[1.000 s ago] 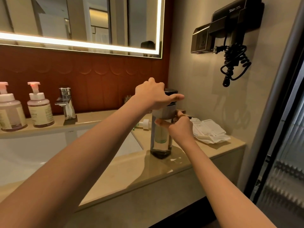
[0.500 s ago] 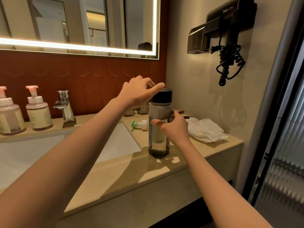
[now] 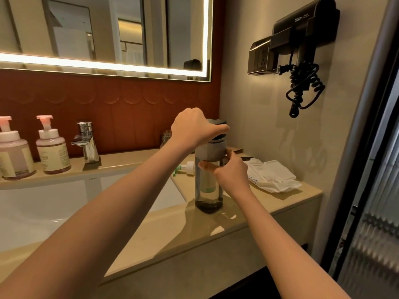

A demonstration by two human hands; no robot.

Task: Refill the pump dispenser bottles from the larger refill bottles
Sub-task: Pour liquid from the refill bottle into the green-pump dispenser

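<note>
A tall clear refill bottle (image 3: 209,190) with a dark cap (image 3: 219,134) stands upright on the beige counter (image 3: 172,229), right of the basin. My left hand (image 3: 195,128) grips the cap from above. My right hand (image 3: 232,171) holds the bottle's upper body from the right side. A little liquid shows near the bottle's bottom. Behind the bottle a white and green pump head (image 3: 185,168) lies on the counter. Two pink-topped pump dispenser bottles (image 3: 53,146) (image 3: 13,152) stand on the ledge at far left.
A chrome tap (image 3: 86,143) stands on the ledge above the white basin (image 3: 64,203). White packets (image 3: 272,175) lie at the counter's right end. A black wall hair dryer (image 3: 302,46) with coiled cord hangs on the right wall. A lit mirror (image 3: 108,33) hangs above.
My left hand lifted off the cap half a second ago and has now closed on it again, turned further round. The right hand has kept its hold on the bottle.
</note>
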